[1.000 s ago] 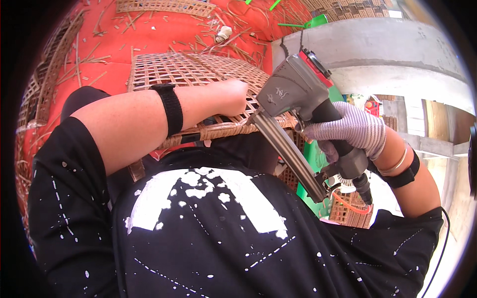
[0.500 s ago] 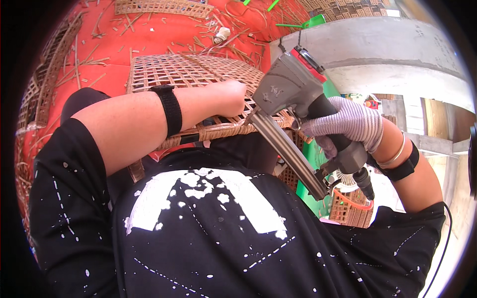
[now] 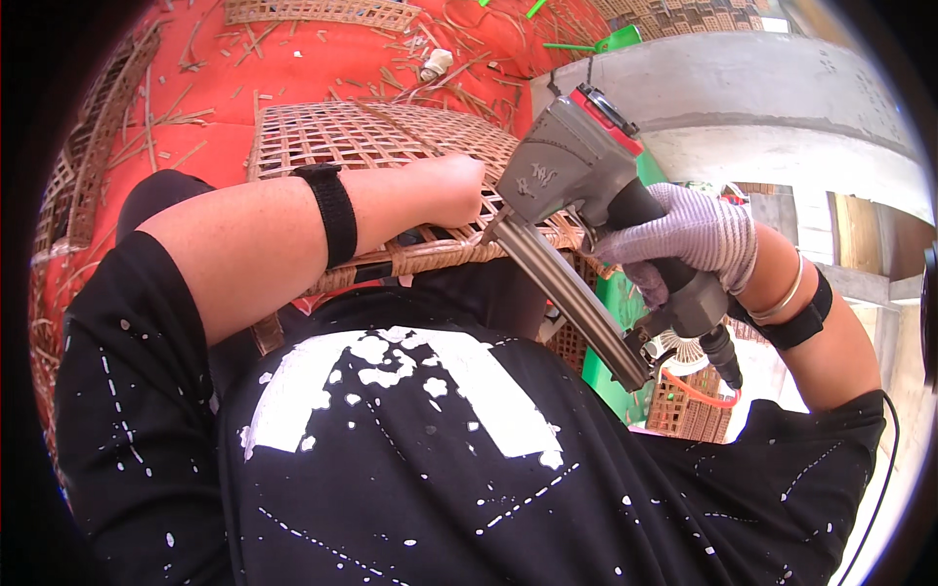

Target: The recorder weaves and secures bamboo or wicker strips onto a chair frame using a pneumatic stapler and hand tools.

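Observation:
A woven rattan basket with an open lattice lies across my lap, its bound rim toward me. In my right hand, wearing a striped grey-white glove, is a grey and red pneumatic nail gun. Its fingers wrap round the black grip, and the long magazine slants down toward my shirt. The gun's nose sits at the basket's rim, right beside my left hand. That bare hand is bent down over the lattice; the gun and the wrist hide its fingers, so their grip cannot be seen.
Red sheeting covers the floor, strewn with cane scraps. More woven panels stand at the far left and back. A green dustpan lies behind a grey concrete ledge. An orange air hose hangs from the gun.
Almost nothing differs. My right hand and the handle end of the nail gun have shifted very slightly right; my left hand stays in place on the basket.

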Action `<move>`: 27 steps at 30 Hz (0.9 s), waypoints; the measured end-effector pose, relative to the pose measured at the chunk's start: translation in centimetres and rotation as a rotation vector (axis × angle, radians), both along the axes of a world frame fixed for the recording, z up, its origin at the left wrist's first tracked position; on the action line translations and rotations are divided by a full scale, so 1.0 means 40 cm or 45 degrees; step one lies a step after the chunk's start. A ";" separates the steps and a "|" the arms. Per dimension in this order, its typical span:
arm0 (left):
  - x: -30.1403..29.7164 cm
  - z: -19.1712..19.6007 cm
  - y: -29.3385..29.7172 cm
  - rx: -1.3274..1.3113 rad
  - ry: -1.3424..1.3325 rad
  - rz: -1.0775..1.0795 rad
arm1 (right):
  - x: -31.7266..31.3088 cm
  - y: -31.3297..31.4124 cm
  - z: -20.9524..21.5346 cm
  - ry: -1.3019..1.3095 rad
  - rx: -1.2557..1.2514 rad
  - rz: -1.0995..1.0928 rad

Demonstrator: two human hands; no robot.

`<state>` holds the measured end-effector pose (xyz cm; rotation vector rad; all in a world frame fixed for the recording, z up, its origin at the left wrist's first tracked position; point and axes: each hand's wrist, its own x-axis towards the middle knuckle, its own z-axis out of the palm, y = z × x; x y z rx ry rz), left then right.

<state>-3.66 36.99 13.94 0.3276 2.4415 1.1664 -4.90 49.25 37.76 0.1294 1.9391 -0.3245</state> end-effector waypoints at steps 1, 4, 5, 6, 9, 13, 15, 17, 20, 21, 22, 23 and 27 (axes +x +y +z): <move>-0.002 0.000 -0.003 -0.010 -0.004 -0.004 | 0.005 -0.004 0.003 0.003 -0.001 0.000; -0.007 0.003 -0.005 -0.019 -0.011 0.013 | 0.032 -0.004 0.011 0.124 0.044 -0.001; -0.006 0.005 -0.007 -0.017 -0.019 0.038 | 0.037 0.011 0.013 0.125 0.039 -0.002; -0.003 0.005 -0.006 -0.022 -0.019 0.035 | 0.041 0.031 0.015 0.150 -0.032 0.003; -0.002 0.004 -0.005 -0.056 0.018 0.073 | 0.064 0.100 0.019 0.260 -0.231 -0.038; 0.007 0.013 -0.011 -0.046 0.043 0.062 | 0.116 0.217 -0.001 0.468 -0.416 -0.315; 0.012 0.019 -0.008 -0.035 0.084 0.126 | 0.133 0.277 -0.023 0.629 -0.584 -0.467; 0.004 0.000 0.001 -0.027 0.135 0.127 | 0.149 0.360 -0.061 0.641 -0.681 -0.571; 0.002 -0.004 0.002 0.052 0.207 0.158 | 0.165 0.468 -0.131 0.824 -0.852 -0.851; 0.003 -0.005 0.000 0.024 0.208 0.145 | 0.168 0.494 -0.153 0.817 -0.876 -0.872; 0.001 0.019 -0.005 0.060 0.114 0.155 | 0.167 0.517 -0.170 0.828 -0.882 -1.011; 0.001 0.042 -0.011 0.096 0.019 0.168 | 0.166 0.539 -0.187 0.833 -0.885 -1.150; 0.033 0.072 0.003 0.329 0.550 0.077 | 0.153 0.613 -0.236 0.857 -0.941 -1.279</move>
